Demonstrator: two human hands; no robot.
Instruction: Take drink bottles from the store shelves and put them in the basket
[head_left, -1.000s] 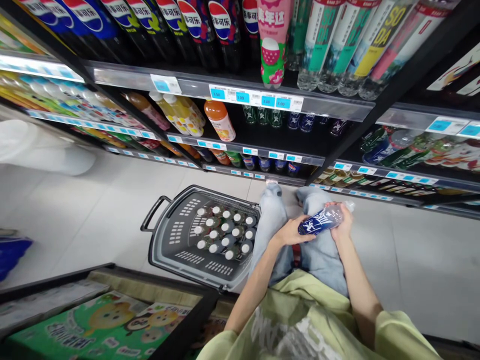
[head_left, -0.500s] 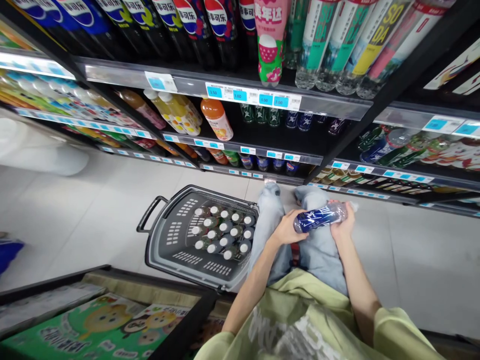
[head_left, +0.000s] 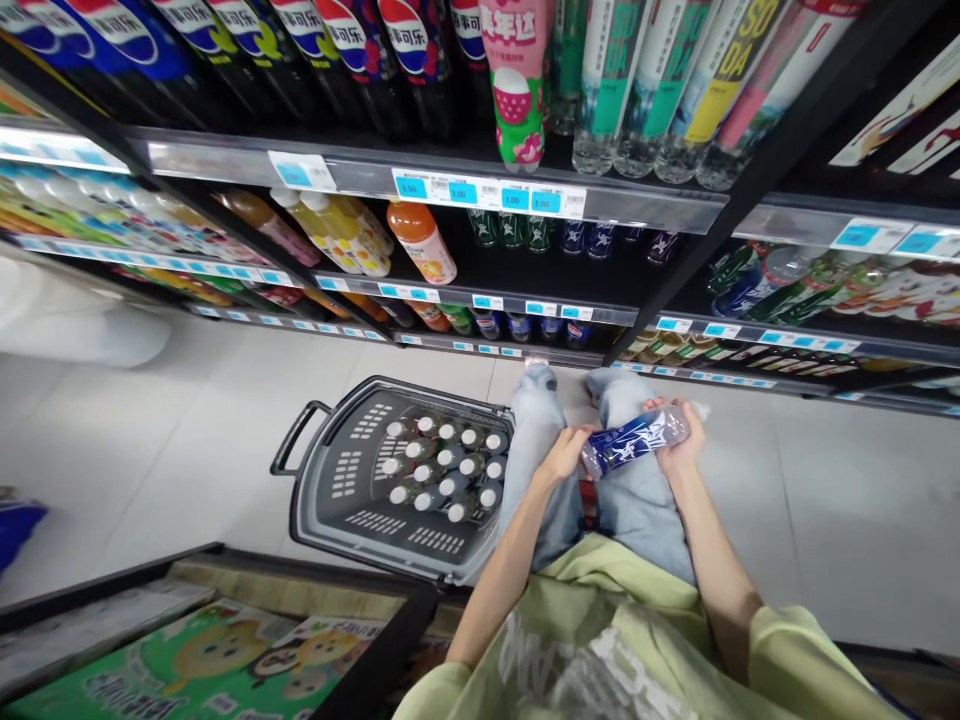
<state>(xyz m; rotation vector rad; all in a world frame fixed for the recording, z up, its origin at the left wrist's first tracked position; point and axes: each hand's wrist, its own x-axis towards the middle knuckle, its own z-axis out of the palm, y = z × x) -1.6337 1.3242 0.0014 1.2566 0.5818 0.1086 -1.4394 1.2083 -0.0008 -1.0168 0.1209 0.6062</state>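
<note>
Between my hands, above my lap, is a clear plastic drink bottle (head_left: 636,440) with a dark blue label, lying nearly sideways. My right hand (head_left: 684,440) is wrapped round its cap end. At the other end, the fingers of my left hand (head_left: 568,452) are closed on the bottle's base. To the left of my legs, a grey shopping basket (head_left: 352,470) stands on the floor. Several upright bottles with white caps (head_left: 450,458) fill its right part.
Shelves of drinks rise in front, with a price-tag rail (head_left: 487,190) along the edge. An orange drink bottle (head_left: 422,243) stands on the middle shelf. Behind the basket's near side is a low shelf with green packages (head_left: 187,660). A white bin-like object (head_left: 90,320) stands far left.
My left hand has slid left to the end of the bottle, uncovering more of its base. The bottle has shifted slightly left, and the view has moved a little.
</note>
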